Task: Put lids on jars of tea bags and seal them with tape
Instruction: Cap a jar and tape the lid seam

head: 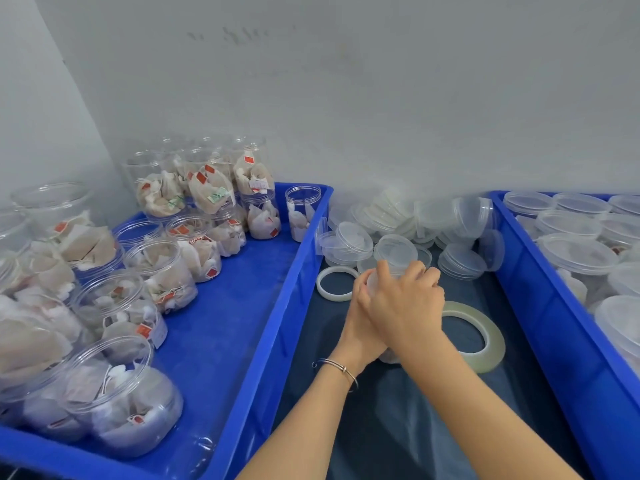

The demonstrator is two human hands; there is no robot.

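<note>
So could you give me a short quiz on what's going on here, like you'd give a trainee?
1. True or false: the jars in the left blue crate already have lids on.
2. What lies on the dark surface just right of the hands? A) scissors B) a big roll of tape C) a knife
3. What are both hands gripping between the crates?

Key: 1. False, they stand open. 2. B. 3. A clear jar; the right hand grips over its top, the left hand holds its side.
</note>
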